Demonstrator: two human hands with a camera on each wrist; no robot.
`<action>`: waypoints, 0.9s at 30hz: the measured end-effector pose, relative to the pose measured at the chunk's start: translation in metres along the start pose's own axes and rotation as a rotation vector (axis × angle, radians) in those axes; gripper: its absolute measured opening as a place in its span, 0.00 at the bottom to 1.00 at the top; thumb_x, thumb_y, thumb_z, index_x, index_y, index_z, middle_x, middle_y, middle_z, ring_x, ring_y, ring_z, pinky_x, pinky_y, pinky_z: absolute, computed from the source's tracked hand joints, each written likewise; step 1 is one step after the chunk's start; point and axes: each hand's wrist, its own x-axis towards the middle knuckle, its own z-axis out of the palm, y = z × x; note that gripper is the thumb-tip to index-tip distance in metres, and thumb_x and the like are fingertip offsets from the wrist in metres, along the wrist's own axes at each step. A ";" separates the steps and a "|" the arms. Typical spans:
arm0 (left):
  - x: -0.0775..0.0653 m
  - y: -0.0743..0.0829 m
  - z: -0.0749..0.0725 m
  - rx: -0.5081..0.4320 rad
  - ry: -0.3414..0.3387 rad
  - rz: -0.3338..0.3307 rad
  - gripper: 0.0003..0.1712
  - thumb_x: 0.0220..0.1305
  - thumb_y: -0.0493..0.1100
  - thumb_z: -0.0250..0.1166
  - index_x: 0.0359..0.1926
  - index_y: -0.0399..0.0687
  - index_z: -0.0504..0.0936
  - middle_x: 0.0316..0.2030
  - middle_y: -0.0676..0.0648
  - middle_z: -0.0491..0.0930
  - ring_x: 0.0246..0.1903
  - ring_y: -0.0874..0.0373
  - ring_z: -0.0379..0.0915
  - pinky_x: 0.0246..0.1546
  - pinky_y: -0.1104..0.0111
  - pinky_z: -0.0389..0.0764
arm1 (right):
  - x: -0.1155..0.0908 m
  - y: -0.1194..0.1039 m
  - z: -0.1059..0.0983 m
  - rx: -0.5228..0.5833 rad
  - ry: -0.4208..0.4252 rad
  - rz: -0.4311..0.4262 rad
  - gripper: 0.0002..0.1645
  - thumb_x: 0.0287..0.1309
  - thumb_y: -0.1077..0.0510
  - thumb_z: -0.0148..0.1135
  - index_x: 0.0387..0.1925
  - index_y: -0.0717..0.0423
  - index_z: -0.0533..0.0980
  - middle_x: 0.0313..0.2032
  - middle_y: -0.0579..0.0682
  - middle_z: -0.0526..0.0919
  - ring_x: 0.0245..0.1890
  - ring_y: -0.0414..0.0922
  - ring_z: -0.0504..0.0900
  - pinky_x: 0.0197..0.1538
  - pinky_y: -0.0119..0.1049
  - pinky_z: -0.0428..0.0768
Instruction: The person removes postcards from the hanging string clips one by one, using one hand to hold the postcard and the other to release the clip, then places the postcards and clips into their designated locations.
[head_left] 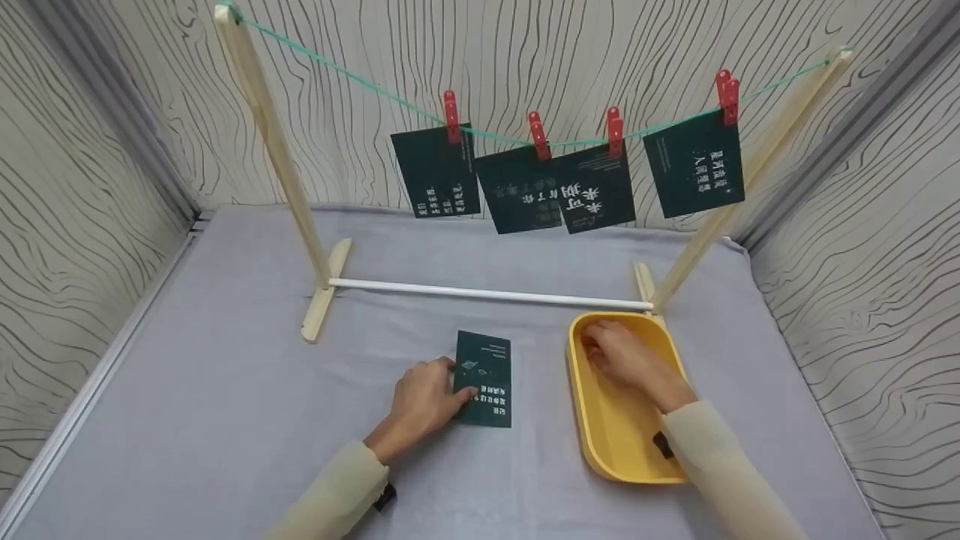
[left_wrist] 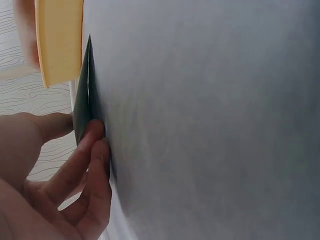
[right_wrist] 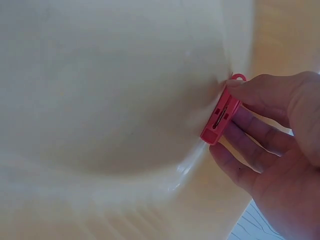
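My left hand [head_left: 426,394] pinches the left edge of a dark green card [head_left: 487,367] with white print, low over the cloth. In the left wrist view the thumb lies on one face of the card [left_wrist: 82,110] and fingertips are behind it. Inside the yellow bin [head_left: 592,442], my right hand [head_left: 622,352] reaches to the far left corner. The right wrist view shows its thumb and fingers holding a red clothespin [right_wrist: 220,112] against the bin's wall; the head view hides this clothespin behind the hand.
A green string [head_left: 337,69] runs between two wooden posts [head_left: 270,142], joined below by a white rod [head_left: 487,294]. Several dark cards [head_left: 694,165] hang from it by red clothespins [head_left: 615,131]. Patterned panels [head_left: 570,45] stand behind the grey cloth [head_left: 225,375].
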 end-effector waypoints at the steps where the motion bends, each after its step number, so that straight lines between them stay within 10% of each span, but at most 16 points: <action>1: 0.000 0.000 0.000 0.016 0.007 0.001 0.30 0.59 0.54 0.79 0.50 0.33 0.87 0.31 0.42 0.89 0.25 0.60 0.75 0.27 0.66 0.79 | 0.000 0.000 0.000 -0.001 -0.006 0.008 0.11 0.58 0.74 0.65 0.43 0.66 0.80 0.37 0.57 0.84 0.39 0.50 0.78 0.48 0.50 0.83; 27: -0.005 0.001 0.000 0.226 0.100 0.050 0.26 0.57 0.58 0.80 0.31 0.39 0.86 0.16 0.50 0.74 0.18 0.61 0.63 0.18 0.70 0.62 | 0.000 -0.010 -0.020 0.070 -0.131 0.191 0.19 0.63 0.68 0.68 0.56 0.61 0.81 0.54 0.58 0.85 0.52 0.53 0.81 0.65 0.56 0.82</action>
